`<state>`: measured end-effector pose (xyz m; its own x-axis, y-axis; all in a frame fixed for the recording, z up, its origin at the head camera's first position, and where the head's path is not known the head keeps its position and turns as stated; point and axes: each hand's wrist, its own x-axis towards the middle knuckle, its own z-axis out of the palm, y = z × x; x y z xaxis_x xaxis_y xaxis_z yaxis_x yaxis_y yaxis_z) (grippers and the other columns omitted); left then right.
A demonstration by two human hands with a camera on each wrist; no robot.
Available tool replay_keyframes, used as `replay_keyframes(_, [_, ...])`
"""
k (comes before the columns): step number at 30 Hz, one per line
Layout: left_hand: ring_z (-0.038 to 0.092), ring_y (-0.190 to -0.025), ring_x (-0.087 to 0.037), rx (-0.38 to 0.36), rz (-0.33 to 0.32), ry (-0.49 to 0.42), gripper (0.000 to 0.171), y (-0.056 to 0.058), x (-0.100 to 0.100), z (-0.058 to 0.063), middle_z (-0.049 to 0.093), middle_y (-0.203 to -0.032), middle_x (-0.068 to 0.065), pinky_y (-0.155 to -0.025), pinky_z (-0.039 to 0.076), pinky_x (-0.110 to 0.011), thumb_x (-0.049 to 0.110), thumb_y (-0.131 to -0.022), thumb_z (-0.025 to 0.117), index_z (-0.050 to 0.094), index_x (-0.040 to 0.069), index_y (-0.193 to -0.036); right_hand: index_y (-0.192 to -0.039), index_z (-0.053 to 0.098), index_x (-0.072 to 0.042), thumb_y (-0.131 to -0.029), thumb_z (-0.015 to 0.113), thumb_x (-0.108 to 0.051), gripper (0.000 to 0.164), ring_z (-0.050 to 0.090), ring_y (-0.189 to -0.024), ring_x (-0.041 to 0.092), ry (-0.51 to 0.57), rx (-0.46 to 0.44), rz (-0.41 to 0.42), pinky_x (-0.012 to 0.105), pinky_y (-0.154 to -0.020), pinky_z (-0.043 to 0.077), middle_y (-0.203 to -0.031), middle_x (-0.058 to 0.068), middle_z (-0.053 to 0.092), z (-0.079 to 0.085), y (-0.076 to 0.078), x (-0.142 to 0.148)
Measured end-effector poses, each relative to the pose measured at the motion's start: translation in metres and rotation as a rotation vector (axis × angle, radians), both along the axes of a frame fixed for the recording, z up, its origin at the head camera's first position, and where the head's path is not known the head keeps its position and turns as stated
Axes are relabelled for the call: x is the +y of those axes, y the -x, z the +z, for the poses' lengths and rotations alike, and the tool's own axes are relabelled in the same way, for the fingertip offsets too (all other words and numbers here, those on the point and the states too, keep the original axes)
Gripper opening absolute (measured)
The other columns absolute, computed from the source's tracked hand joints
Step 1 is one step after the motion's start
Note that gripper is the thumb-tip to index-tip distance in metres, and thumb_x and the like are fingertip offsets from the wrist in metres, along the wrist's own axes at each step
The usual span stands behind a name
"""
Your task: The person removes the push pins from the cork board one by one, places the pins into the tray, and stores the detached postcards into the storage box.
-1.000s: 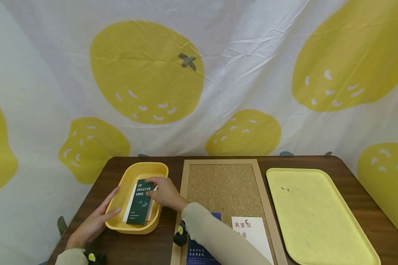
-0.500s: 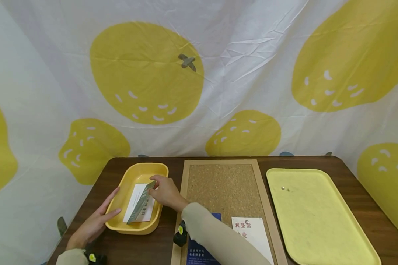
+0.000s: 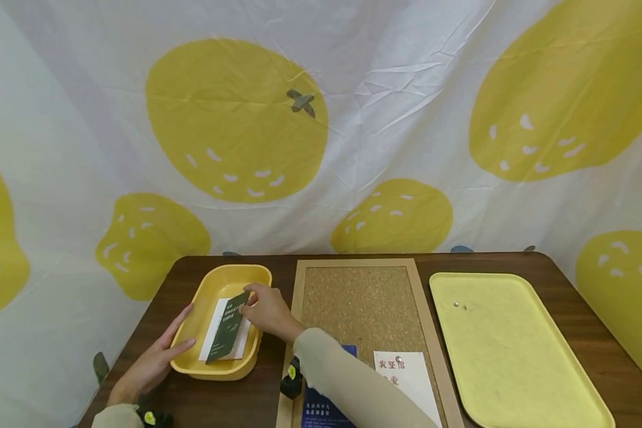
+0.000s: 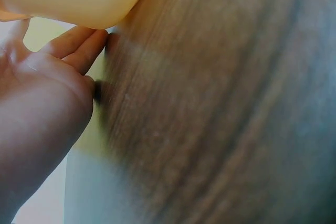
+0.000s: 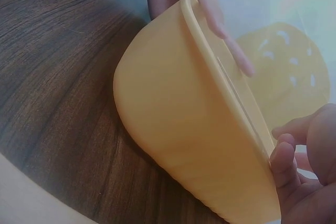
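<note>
In the head view, a yellow plastic basin (image 3: 230, 273) stands at the table's left. My left hand (image 3: 152, 359) holds it by the left wall, thumb over the rim and fingers outside; the left wrist view shows those fingers low beside the basin. Between thumb and index finger, my right hand (image 3: 270, 312) pinches the upper right edge of a dark green card (image 3: 227, 330) with white Chinese text. The card stands tilted, its lower end low in the basin, over white printed cards (image 3: 210, 333). The right wrist view hides the card behind the basin wall.
Right of the basin lies a wood-framed cork board (image 3: 361, 303), partly under my right forearm. A blue card (image 3: 323, 407) and a white card (image 3: 406, 380) with a pin are on it. Farther right is a pale yellow tray (image 3: 519, 351) with small pins (image 3: 456, 305).
The green card was lying face up, then its right edge rose until it stood nearly edge-on. Now its printed face shows again, tilted. Both hands have barely moved.
</note>
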<state>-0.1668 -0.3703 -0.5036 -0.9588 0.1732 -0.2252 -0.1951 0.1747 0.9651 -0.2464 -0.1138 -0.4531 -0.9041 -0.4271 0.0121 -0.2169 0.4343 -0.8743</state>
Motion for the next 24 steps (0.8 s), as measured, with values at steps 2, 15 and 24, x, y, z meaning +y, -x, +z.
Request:
replay_keyframes(2, [-0.007,-0.149,-0.035,-0.007,0.003,0.005,0.08,0.0004,0.0002,-0.0002,-0.015,-0.165,-0.009,-0.088,0.035,-0.003,0.018,-0.102,0.055,0.002,0.03,-0.16,-0.136,0.058,-0.006,-0.091,0.07,-0.013,0.048,0.06,-0.057,0.01,0.011,-0.012,-0.003,0.022,-0.048,0.05,-0.103,0.01,0.068,-0.0004,-0.0004,0.0005])
replay_keyframes(15, [-0.001,-0.15,-0.035,-0.053,0.027,0.034,0.082,0.0044,0.0006,0.0012,-0.015,-0.166,-0.008,-0.087,0.036,-0.004,0.022,-0.101,0.056,0.0,0.03,-0.16,-0.132,0.061,-0.007,-0.09,0.072,-0.015,0.044,0.06,-0.058,0.01,0.006,-0.038,-0.009,0.021,-0.048,0.051,-0.11,0.009,0.067,0.0001,-0.0018,0.0008])
replay_keyframes(24, [0.0,-0.15,-0.036,-0.049,0.027,0.053,0.083,0.0047,0.0015,0.0035,-0.016,-0.166,-0.009,-0.089,0.037,-0.006,0.023,-0.101,0.057,-0.001,0.029,-0.16,-0.126,0.065,-0.006,-0.089,0.072,-0.012,0.038,0.055,-0.051,0.008,0.021,0.019,0.017,0.02,-0.044,0.048,-0.105,0.008,0.067,0.0,-0.0014,0.0032])
